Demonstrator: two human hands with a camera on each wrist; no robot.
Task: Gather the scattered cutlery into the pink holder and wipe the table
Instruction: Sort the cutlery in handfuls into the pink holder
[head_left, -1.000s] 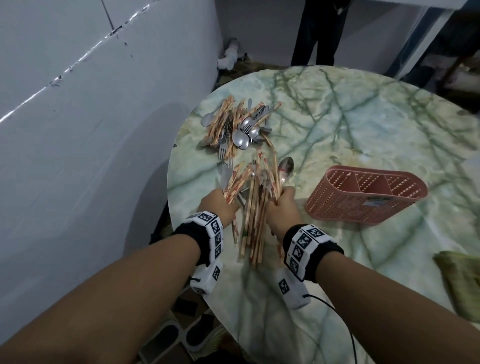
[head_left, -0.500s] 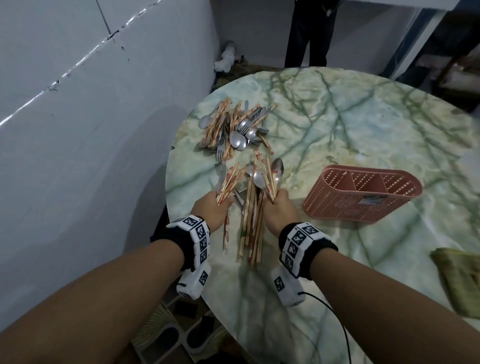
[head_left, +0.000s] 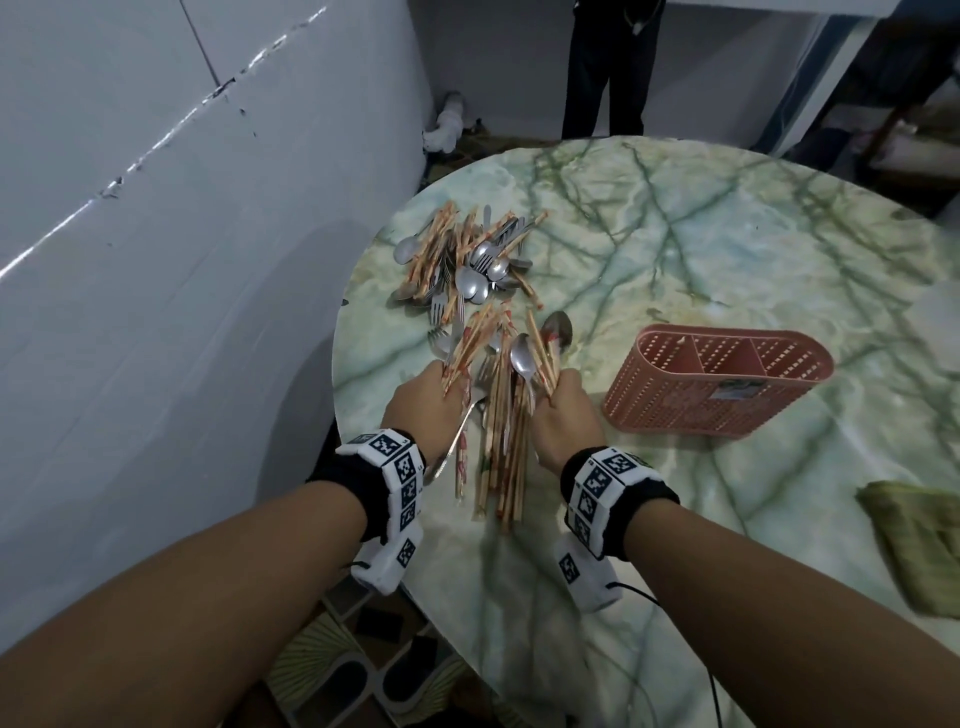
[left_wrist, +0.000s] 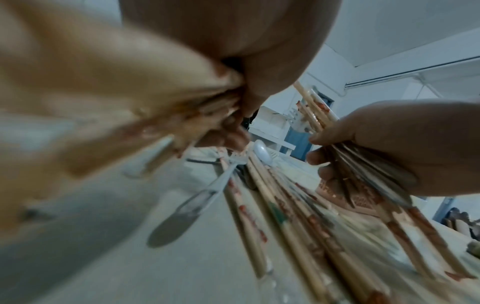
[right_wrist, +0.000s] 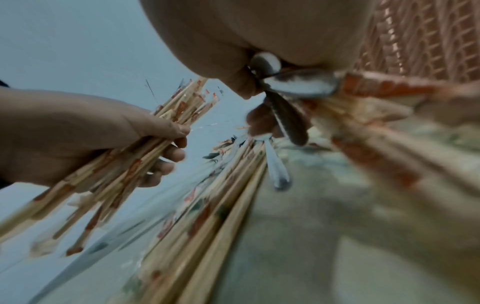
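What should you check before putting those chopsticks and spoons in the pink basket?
1. Left hand grips its chopstick bundle: ok.
2. Right hand grips chopsticks and spoons: ok.
3. Pink holder upright, open top reachable: ok.
4. Holder compartments empty: ok.
5. All cutlery gathered: not ok; loose chopsticks lie between the hands, and a pile lies farther back.
6. Nothing slipping from either grip: cannot tell.
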